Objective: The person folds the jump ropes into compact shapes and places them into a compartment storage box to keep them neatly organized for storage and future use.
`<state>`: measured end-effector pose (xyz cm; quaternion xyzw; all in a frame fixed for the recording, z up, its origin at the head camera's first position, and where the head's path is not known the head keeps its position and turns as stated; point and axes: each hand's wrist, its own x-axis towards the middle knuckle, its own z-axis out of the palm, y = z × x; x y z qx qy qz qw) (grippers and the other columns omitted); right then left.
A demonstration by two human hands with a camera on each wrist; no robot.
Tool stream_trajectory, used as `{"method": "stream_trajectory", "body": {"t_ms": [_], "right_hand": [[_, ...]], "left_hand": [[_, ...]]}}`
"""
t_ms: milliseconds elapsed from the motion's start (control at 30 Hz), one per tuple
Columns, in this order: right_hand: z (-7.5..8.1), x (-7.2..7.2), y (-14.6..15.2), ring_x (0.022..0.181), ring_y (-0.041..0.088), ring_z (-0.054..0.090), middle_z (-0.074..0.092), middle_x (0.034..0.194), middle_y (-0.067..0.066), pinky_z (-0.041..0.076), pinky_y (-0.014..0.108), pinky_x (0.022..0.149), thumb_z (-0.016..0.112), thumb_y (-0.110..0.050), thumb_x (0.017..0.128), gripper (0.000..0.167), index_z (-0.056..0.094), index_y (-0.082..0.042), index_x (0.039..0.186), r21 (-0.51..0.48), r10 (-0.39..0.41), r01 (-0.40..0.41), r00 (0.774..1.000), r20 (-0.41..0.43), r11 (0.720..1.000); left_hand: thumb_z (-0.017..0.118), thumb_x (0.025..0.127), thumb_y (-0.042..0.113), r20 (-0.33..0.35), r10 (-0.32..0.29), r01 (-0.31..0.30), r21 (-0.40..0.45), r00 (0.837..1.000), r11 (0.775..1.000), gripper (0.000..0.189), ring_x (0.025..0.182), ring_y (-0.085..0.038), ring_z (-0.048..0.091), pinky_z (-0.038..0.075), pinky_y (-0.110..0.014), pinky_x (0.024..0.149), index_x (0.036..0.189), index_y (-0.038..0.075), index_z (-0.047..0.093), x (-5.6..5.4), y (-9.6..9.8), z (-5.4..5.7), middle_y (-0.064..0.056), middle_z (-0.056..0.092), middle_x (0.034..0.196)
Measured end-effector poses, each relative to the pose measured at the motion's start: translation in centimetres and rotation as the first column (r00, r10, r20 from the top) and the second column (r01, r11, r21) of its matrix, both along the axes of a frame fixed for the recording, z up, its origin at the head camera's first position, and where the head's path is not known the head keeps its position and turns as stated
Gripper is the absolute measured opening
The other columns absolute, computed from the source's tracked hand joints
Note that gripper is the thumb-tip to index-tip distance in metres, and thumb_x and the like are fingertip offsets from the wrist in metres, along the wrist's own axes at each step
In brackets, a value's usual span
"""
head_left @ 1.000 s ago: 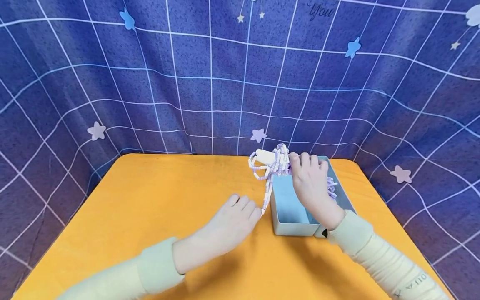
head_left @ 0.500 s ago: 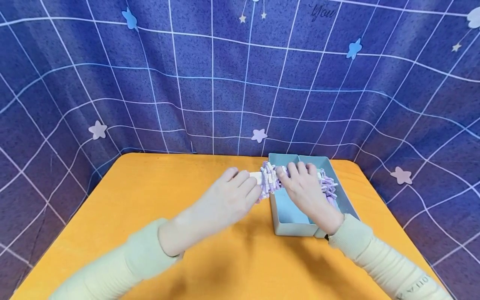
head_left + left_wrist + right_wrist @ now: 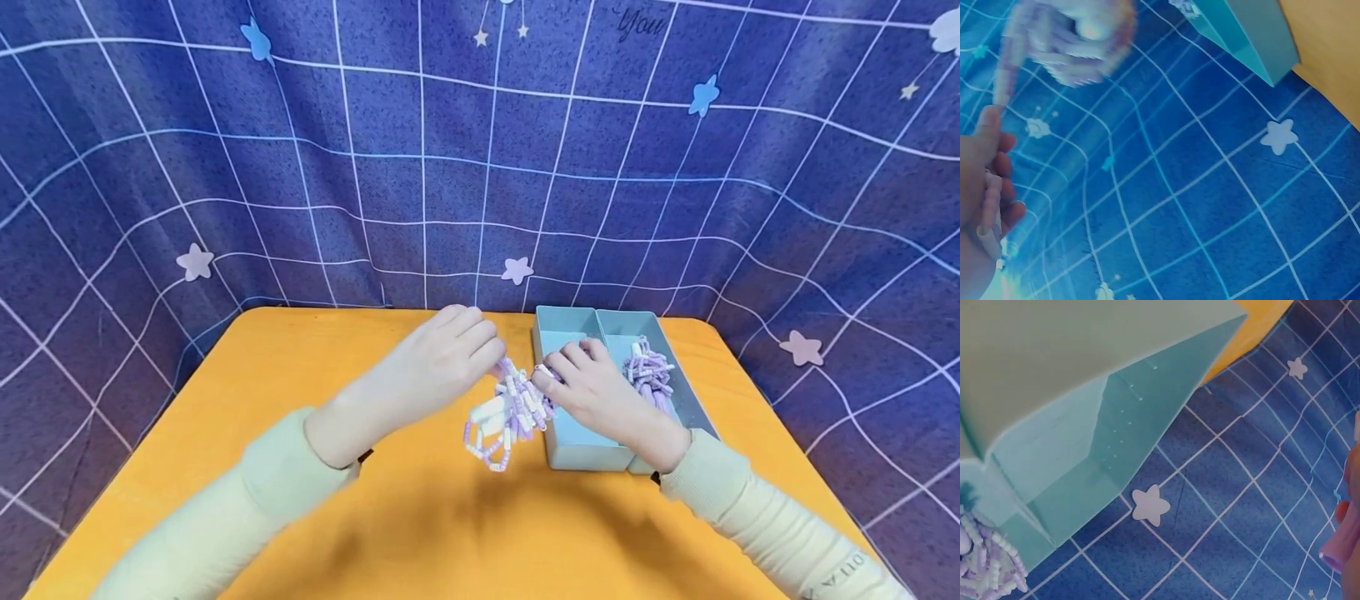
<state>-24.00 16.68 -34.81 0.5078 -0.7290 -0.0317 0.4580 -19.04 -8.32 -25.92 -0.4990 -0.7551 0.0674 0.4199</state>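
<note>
A bundled jump rope point(image 3: 513, 408) of purple and white tube beads hangs between the hands, above the table. My left hand point(image 3: 442, 362) pinches a strand at the top left of the bundle. In the left wrist view that beaded strand point(image 3: 1010, 59) runs up from the thumb to the blurred bundle, and more beads show under the fingers. My right hand point(image 3: 600, 392) grips the bundle's right end, over the box. A purple tube, perhaps a handle point(image 3: 1341, 550), sticks out by the fingers in the right wrist view. Part of the bundle is hidden by the hands.
A pale blue-green box point(image 3: 588, 458) with two compartments stands on the orange table point(image 3: 337, 375). A second beaded jump rope bundle point(image 3: 649, 367) lies in its right compartment. A dark blue grid-patterned curtain point(image 3: 375, 192) hangs behind the table and at both sides.
My left hand has moved from below the bundle up and away to its top left, with the strand. The bundle has come lower and tilted; my right hand has shifted left with it.
</note>
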Motion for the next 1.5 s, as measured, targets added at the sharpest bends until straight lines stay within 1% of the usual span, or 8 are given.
{"method": "stream_trajectory", "body": {"t_ms": [400,533,767,967,1100,1300,1433,1500], "right_hand": [[0.7,1.3,-0.4,0.078,0.023,0.05,0.054,0.083,0.003,0.038,0.04,0.078,0.033,-0.005,0.091,0.02,0.051,-0.009,0.084,-0.003,0.055,-0.055,0.985,0.162,0.998],[0.9,1.5,-0.6,0.078,0.022,0.052,0.057,0.084,0.003,0.038,0.039,0.078,0.033,-0.016,0.099,0.026,0.052,-0.008,0.082,-0.053,0.105,-0.096,0.971,0.215,0.994],[0.6,1.0,-0.4,0.079,0.022,0.053,0.056,0.089,0.008,0.038,0.039,0.076,0.039,-0.027,0.1,0.022,0.041,-0.006,0.104,-0.236,0.276,-0.219,0.929,0.248,0.947],[0.3,0.5,-0.5,0.079,0.025,0.052,0.053,0.09,0.011,0.038,0.04,0.075,0.044,-0.023,0.099,0.025,0.034,-0.001,0.106,-0.313,0.338,-0.269,0.921,0.194,0.911],[0.0,0.6,-0.7,0.078,0.027,0.048,0.051,0.092,0.015,0.038,0.038,0.072,0.046,-0.022,0.098,0.03,0.034,0.003,0.109,-0.386,0.313,-0.222,0.93,0.192,0.896],[-0.6,1.2,-1.1,0.083,0.032,0.052,0.051,0.102,0.02,0.043,0.04,0.072,0.039,-0.026,0.099,0.036,0.034,0.006,0.114,-0.476,0.213,-0.063,0.94,0.268,0.877],[-0.9,1.6,-1.6,0.09,0.037,0.056,0.051,0.106,0.023,0.046,0.048,0.075,0.036,-0.035,0.1,0.044,0.034,0.006,0.116,-0.503,0.134,0.084,0.914,0.382,0.86],[-0.9,1.8,-2.0,0.09,0.039,0.055,0.052,0.106,0.024,0.045,0.049,0.074,0.042,-0.032,0.099,0.042,0.035,0.005,0.118,-0.512,0.085,0.166,0.898,0.432,0.843]], "left_hand": [[0.042,0.097,0.004,-0.053,-0.036,0.034,-0.026,0.998,0.999,0.016,0.085,-0.024,0.049,0.04,-0.033,0.082,0.095,0.003,0.058,-3.5,-1.0,-1.6,-0.006,0.054,0.087],[0.043,0.097,0.006,-0.057,-0.036,0.035,-0.005,0.998,0.999,0.016,0.089,-0.024,0.051,0.041,-0.034,0.084,0.1,0.005,0.058,-4.7,-1.2,-2.5,-0.005,0.057,0.094],[0.045,0.096,0.008,-0.053,0.012,-0.009,0.053,0.999,0.999,0.012,0.086,-0.023,0.051,0.04,-0.035,0.079,0.1,0.005,0.055,-6.1,-2.0,-4.1,-0.006,0.057,0.092],[0.043,0.095,0.004,-0.057,0.032,-0.026,0.105,0.998,0.994,0.015,0.083,-0.024,0.051,0.04,-0.034,0.076,0.1,0.003,0.056,-6.7,-1.6,-5.4,-0.008,0.058,0.091],[0.041,0.095,0.004,-0.084,0.059,-0.043,0.178,0.995,0.983,0.016,0.082,-0.025,0.053,0.04,-0.035,0.073,0.1,0.002,0.056,-6.9,-1.0,-6.7,-0.008,0.059,0.089],[0.037,0.095,0.004,-0.085,0.074,-0.053,0.225,0.994,0.973,0.019,0.076,-0.025,0.055,0.042,-0.034,0.068,0.103,0.0,0.054,-6.8,-0.2,-8.9,-0.01,0.059,0.087],[0.035,0.093,0.004,-0.029,0.097,-0.091,0.175,0.995,0.98,0.021,0.074,-0.024,0.052,0.039,-0.031,0.062,0.1,-0.001,0.055,-6.0,0.5,-10.2,-0.01,0.057,0.086],[0.037,0.091,0.003,0.011,0.119,-0.119,0.154,0.993,0.981,0.019,0.073,-0.023,0.05,0.038,-0.029,0.06,0.099,-0.001,0.054,-5.3,1.0,-10.7,-0.009,0.055,0.085]]}}
